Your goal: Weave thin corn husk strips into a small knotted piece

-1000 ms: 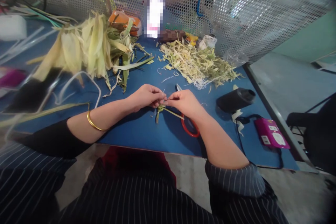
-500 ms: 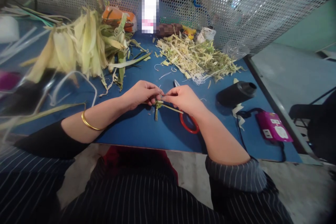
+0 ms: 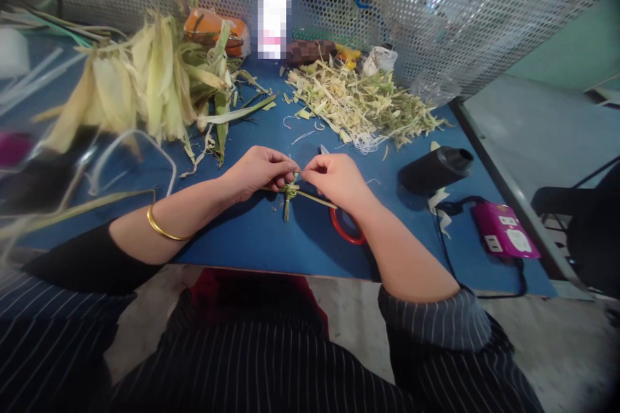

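Between your two hands, just above the blue table (image 3: pixel 252 245), sits a small knotted bundle of green leaf strips (image 3: pixel 289 192). Your left hand (image 3: pixel 256 171) pinches it from the left, fingers curled tight on the strips, and your right hand (image 3: pixel 336 177) meets it from the right, thumb and forefinger closed on a thin strand at the knot's top. Both hands are about equally near; the fingertips nearly touch over it. The bundle's short stem hangs down toward you from the knot, while one long strip runs off to the right under your right hand, so the piece lies below and between the fingers. Red-handled scissors (image 3: pixel 345 232) lie on the table under your right wrist. Farther back are a heap of pale husk leaves (image 3: pixel 145 84) on the left and a pile of cut scraps (image 3: pixel 361 106) on the right, with a black cylinder (image 3: pixel 433 169) beside it.
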Demonstrator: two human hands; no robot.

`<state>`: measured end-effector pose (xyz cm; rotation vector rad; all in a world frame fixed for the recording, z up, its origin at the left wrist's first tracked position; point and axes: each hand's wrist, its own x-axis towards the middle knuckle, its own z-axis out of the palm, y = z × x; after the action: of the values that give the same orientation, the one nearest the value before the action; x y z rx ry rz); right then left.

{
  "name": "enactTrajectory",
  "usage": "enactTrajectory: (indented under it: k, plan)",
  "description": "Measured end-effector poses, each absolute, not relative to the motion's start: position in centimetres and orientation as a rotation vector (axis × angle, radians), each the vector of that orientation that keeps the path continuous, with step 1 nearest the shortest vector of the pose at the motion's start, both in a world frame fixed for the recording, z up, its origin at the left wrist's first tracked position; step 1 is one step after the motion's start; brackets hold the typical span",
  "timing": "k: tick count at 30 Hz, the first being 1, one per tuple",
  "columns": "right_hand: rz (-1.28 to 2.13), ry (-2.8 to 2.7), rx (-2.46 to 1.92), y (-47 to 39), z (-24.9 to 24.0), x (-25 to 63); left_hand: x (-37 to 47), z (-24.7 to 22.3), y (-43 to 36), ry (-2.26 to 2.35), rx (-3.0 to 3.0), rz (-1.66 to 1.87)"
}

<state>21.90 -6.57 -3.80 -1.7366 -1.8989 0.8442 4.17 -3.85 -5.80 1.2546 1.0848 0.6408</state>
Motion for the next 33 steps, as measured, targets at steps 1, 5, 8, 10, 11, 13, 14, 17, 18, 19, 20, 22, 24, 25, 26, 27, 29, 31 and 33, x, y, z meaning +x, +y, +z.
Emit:
enactTrajectory:
  k: [1, 5, 8, 10, 11, 13, 14, 17, 18, 19, 20, 22, 24, 25, 26, 27, 29, 31, 33]
  plan:
    - [0.834, -1.898, -1.717, -6.6, -3.4, 22.0, 4.2, -5.7, -3.9, 1.094, 1.25, 0.648]
    - [0.893, -1.99, -1.626, -6.9, -2.5, 22.3, 4.2, -5.5, -3.9, 1.119, 1.247, 0.654]
    - [1.001, -2.073, -1.554, -7.1, -2.4, 22.3, 4.1, -5.4, -3.9, 1.139, 1.269, 0.651]
    - [1.069, -2.116, -1.499, -7.1, -2.5, 22.4, 4.1, -5.2, -4.0, 1.134, 1.302, 0.652]
    - [1.097, -2.133, -1.478, -7.1, -2.6, 22.5, 4.1, -5.0, -4.1, 1.126, 1.325, 0.653]
    - [1.124, -2.111, -1.476, -6.8, -3.0, 22.6, 4.1, -4.7, -4.2, 1.112, 1.386, 0.652]
    - [1.115, -2.048, -1.483, -6.7, -3.3, 22.7, 4.0, -4.6, -4.2, 1.11, 1.425, 0.653]
    - [1.1, -1.757, -1.433, -6.2, -4.2, 22.4, 3.9, -4.4, -4.2, 1.096, 1.561, 0.663]
    - [1.126, -1.696, -1.396, -6.1, -4.5, 22.2, 3.9, -4.4, -4.1, 1.08, 1.604, 0.669]
    - [1.164, -1.676, -1.366, -6.0, -4.7, 22.0, 3.8, -4.4, -4.1, 1.062, 1.645, 0.675]
    - [1.204, -1.692, -1.349, -5.9, -4.9, 21.8, 3.7, -4.5, -4.0, 1.048, 1.684, 0.68]
    - [1.246, -1.755, -1.347, -5.9, -5.1, 21.5, 3.6, -4.7, -3.9, 1.049, 1.765, 0.682]
    - [1.239, -1.794, -1.355, -6.0, -5.2, 21.4, 3.5, -4.9, -3.9, 1.089, 1.849, 0.684]
    - [1.221, -1.807, -1.359, -6.0, -5.3, 21.4, 3.5, -4.9, -3.9, 1.11, 1.89, 0.684]
    - [1.192, -1.823, -1.365, -6.0, -5.3, 21.4, 3.5, -4.9, -4.0, 1.127, 1.928, 0.687]
    - [1.151, -1.845, -1.375, -6.0, -5.4, 21.4, 3.6, -4.9, -4.1, 1.139, 1.964, 0.694]
    - [1.047, -1.896, -1.404, -6.0, -5.5, 21.4, 3.6, -4.8, -4.3, 1.161, 2.043, 0.713]
    - [0.953, -1.925, -1.447, -5.9, -5.7, 21.3, 3.7, -4.6, -4.5, 1.182, 2.127, 0.728]
    - [0.893, -1.928, -1.479, -5.9, -5.9, 21.3, 3.6, -4.6, -4.6, 1.195, 2.213, 0.721]
